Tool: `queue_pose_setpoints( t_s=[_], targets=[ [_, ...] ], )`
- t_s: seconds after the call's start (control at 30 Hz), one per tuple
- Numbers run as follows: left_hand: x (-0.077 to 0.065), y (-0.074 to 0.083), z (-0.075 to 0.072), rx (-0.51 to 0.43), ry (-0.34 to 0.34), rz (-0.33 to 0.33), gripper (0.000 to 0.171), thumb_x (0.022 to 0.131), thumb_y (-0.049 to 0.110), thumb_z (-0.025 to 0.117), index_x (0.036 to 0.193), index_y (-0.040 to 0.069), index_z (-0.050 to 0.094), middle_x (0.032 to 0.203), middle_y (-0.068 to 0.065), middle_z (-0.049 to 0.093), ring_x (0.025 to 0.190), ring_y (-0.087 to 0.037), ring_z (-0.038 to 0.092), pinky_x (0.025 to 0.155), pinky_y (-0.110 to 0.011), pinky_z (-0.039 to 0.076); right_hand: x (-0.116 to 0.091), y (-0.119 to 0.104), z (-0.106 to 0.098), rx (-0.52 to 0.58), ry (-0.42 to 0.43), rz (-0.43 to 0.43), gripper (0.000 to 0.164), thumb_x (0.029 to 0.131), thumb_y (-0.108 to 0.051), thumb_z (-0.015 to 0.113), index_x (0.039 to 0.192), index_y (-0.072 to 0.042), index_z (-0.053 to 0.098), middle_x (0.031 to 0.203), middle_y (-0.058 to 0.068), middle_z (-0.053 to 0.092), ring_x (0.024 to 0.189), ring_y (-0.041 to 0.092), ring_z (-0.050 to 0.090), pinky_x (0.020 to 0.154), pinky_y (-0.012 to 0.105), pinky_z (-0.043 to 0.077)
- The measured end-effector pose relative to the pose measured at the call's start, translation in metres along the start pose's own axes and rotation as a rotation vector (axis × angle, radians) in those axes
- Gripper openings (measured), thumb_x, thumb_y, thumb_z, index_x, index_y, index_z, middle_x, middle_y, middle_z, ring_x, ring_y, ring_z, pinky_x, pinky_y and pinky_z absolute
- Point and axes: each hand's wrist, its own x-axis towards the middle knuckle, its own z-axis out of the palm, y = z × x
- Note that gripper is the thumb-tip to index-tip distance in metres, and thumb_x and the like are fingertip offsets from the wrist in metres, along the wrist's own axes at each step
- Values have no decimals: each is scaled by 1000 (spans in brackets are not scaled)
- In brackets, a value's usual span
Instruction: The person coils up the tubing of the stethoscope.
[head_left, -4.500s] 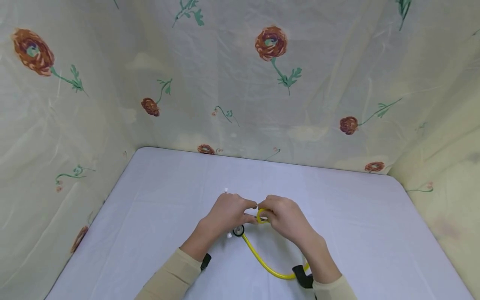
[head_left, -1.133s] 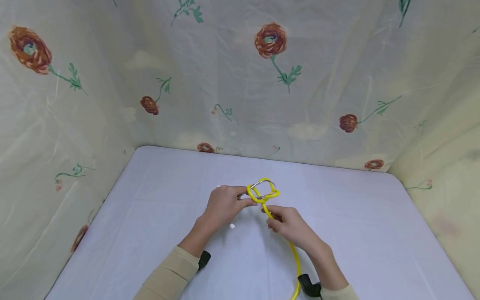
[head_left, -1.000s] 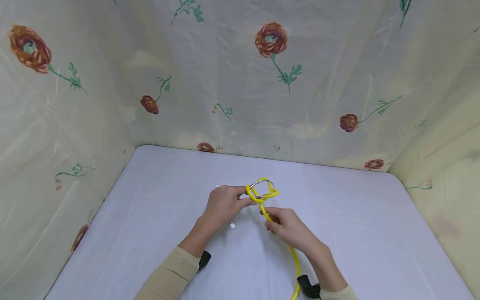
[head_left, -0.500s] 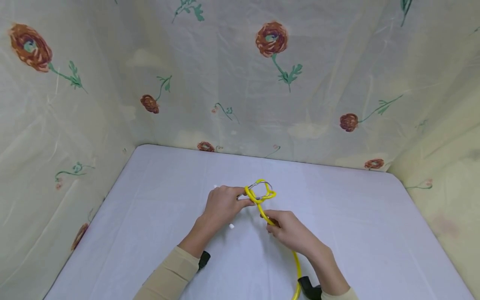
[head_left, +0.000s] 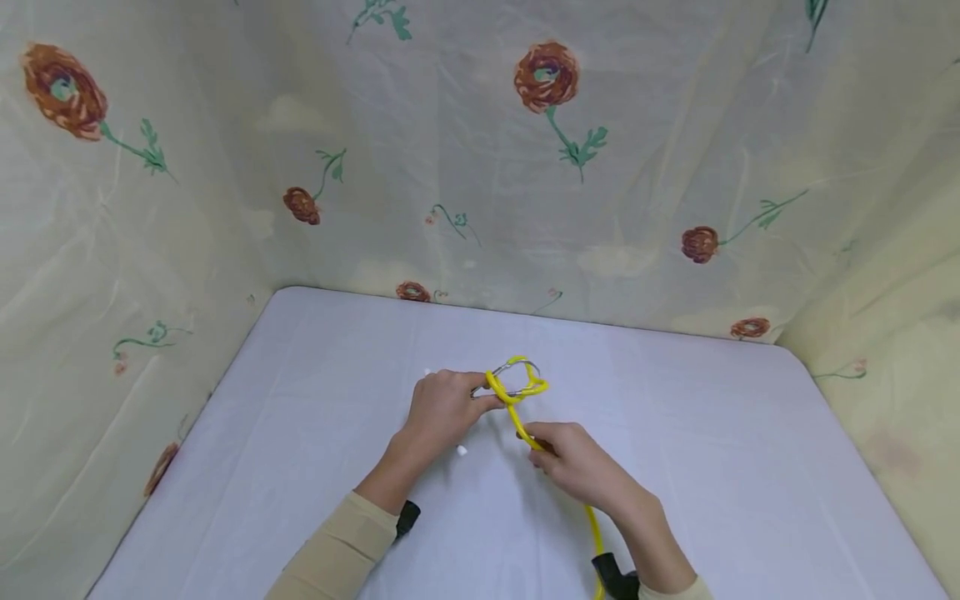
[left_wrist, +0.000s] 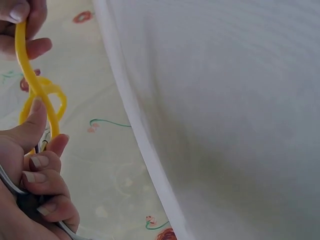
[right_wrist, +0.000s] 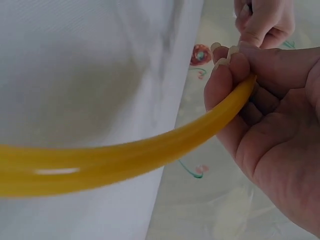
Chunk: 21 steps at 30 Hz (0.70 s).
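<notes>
Three sides of flower-printed cloth (head_left: 637, 167) stand beyond and to either side of the coil (head_left: 504, 397), the looped part of a yellow tube. The table (head_left: 697, 450), under a pale cover, spreads below the coil, which appears raised off it. Tan sleeves (head_left: 341, 542) enter on the near side of the coil.

The left hand (head_left: 442, 408) sits just left of the coil, its fingers curled round the metal stems (head_left: 535, 366), which pass through the coil. The right hand (head_left: 573, 460), nearer the body and to the right of the coil, pinches the yellow tube (head_left: 595, 531) between thumb and fingers; from there the tube trails past the wrist, away from the coil. Black wrist cameras (head_left: 617, 577) lie nearer than the coil on both arms. Smallest is a white tip (head_left: 461, 451), near side and left of the coil.

The work in hand looks like guiding tube around metal; whether the coil is being tightened or loosened I cannot tell. Done well, it likely wants the stems held steady, the tube fed in an easy curve without kinks, and the trailing length free of the right wrist camera.
</notes>
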Motion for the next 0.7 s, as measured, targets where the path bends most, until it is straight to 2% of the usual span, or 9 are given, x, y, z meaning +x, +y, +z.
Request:
queue_pose_setpoints(
  t_s=[0.1,0.23,0.33,0.43,0.57,0.7],
  targets=[
    [1,-1,1,54,-7,4,37,80,55,75,104,26,77,61,11,61,52,-8,43,47,-23,29,0,-3,-2,-18,-8,-20,14,93,1,60,104,-3,68,80,5,64,67,12,52,59,23,45],
    [0,0,0,99,-38,28,38,79,53,76,104,24,78,76,8,73,55,-8,49,48,-23,32,-2,-7,-5,-45,-44,-35,9,93,3,57,91,-4,63,70,-1,52,61,9,46,55,22,42],
    [0,2,-2,117,-56,40,38,79,51,78,104,23,78,85,6,77,56,-8,52,48,-23,33,-3,-10,-8,-79,-61,-50,14,92,3,57,82,-6,57,65,-5,43,58,7,42,53,21,39],
    [0,5,-5,143,-79,32,39,80,51,77,105,22,78,89,5,78,58,-8,55,49,-22,34,-3,-14,-11,-120,-35,-77,21,91,4,59,76,-10,54,64,-6,40,58,6,41,54,20,38],
    [0,9,-8,185,-133,5,39,80,51,77,106,22,77,90,6,78,63,-10,61,51,-23,38,-1,-19,-15,-170,23,-102,23,90,3,62,75,-14,58,68,-6,48,62,8,43,58,21,40],
    [-1,11,-8,220,-172,9,38,81,51,76,105,22,78,92,7,78,70,-13,67,53,-23,41,0,-24,-16,-186,56,-110,14,91,0,65,90,-12,70,83,-3,66,70,10,51,64,22,45]
  ],
)
